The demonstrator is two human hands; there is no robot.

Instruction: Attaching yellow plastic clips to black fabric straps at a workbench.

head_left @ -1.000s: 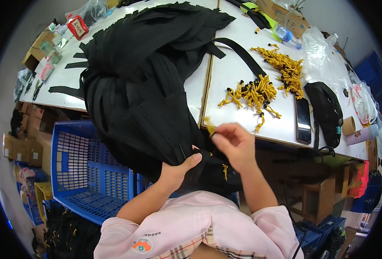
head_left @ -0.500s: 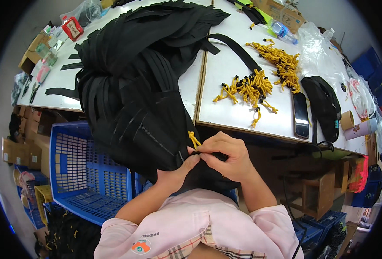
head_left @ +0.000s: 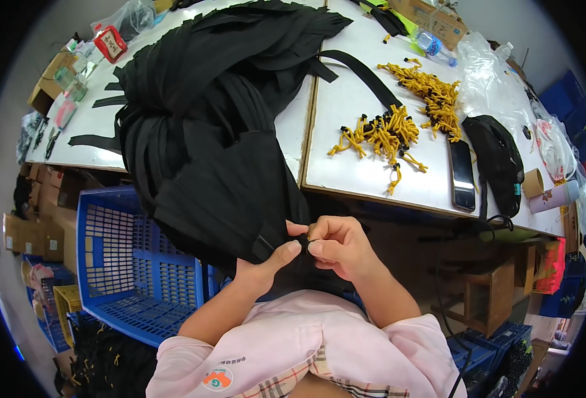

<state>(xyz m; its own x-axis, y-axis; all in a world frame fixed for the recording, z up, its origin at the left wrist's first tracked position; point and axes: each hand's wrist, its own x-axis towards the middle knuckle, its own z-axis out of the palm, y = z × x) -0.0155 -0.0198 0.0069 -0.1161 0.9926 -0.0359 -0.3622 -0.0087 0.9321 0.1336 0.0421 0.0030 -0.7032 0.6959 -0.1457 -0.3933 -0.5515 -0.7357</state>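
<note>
1. Both hands busy right at the table's near edge: left hand (head_left: 266, 265) and right hand (head_left: 338, 247) pinched together, fingertips meeting on the hem of the black fabric pile (head_left: 220, 132), clamped on a small dark bit there. Too tiny to tell what exactly.
2. Fabric pile draped off the white table (head_left: 346, 132), spilling down toward the lap, just above the blue crate (head_left: 127, 265).
3. Long axis of the pile running from far-right of the table down to the near edge, pinched end pointing at the body.
4. Progress guess: early-ish. Big heap of yellow cord pulls (head_left: 399, 126) lying loose on the table, well apart from the hands, looks mostly unused.
5. Dark phone (head_left: 462, 174) parked beside the pulls, untouched.
</note>
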